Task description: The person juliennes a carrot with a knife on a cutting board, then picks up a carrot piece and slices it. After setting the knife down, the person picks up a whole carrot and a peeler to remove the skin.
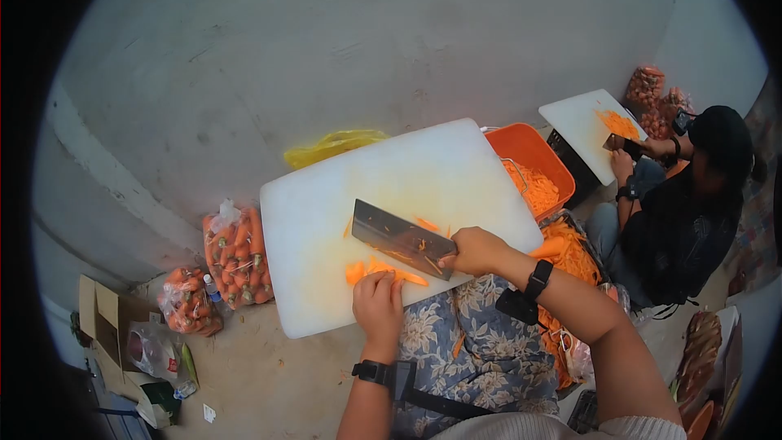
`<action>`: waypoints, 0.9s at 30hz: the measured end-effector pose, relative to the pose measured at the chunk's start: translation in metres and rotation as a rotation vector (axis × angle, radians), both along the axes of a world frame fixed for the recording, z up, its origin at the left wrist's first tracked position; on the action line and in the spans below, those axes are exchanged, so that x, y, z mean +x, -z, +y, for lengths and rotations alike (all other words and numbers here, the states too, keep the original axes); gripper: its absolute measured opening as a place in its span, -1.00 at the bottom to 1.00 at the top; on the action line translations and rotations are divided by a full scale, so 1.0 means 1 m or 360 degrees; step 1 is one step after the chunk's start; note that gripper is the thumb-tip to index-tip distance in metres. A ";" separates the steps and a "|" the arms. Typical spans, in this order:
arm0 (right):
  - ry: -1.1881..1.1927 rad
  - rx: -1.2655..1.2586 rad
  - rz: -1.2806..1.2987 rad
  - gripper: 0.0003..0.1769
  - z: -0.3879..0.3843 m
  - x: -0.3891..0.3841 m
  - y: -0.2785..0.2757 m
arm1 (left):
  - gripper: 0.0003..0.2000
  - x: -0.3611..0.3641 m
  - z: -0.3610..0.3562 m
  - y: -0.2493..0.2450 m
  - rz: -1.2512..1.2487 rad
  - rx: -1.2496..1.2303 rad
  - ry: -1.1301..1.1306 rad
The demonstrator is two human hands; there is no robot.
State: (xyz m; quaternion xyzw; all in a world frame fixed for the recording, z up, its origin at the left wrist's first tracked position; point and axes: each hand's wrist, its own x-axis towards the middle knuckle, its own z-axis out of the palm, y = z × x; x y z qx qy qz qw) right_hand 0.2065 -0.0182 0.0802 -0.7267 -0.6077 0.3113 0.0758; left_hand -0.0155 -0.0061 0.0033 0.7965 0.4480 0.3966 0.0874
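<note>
A cleaver is in my right hand, its fingers wrapped round the handle. The broad blade is held over the white cutting board, with orange shreds stuck to it. My left hand sits at the board's near edge, its curled fingers pressing on sliced carrot. The slices lie fanned out beneath and beside the fingertips, just below the blade. A few loose carrot shreds are on the board behind the blade.
Bagged carrots stand left of the board, near a cardboard box. An orange bin of cut carrot is behind right; more cut carrot lies beside my right arm. A co-worker cuts carrot at another board.
</note>
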 end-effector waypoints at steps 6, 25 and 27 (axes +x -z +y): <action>0.0191 -0.0172 0.0238 -0.54 0.005 0.030 -0.007 | -0.83 0.001 -0.001 0.001 0.0037 0.0066 -0.0016; 0.1152 0.0731 -0.0319 -0.64 -0.001 0.190 0.032 | -0.83 0.003 0.004 0.009 0.0208 0.0172 -0.0052; 0.1094 0.0673 -0.0211 -0.63 -0.005 0.187 0.019 | -0.83 -0.001 0.001 0.008 0.0172 0.0166 0.0004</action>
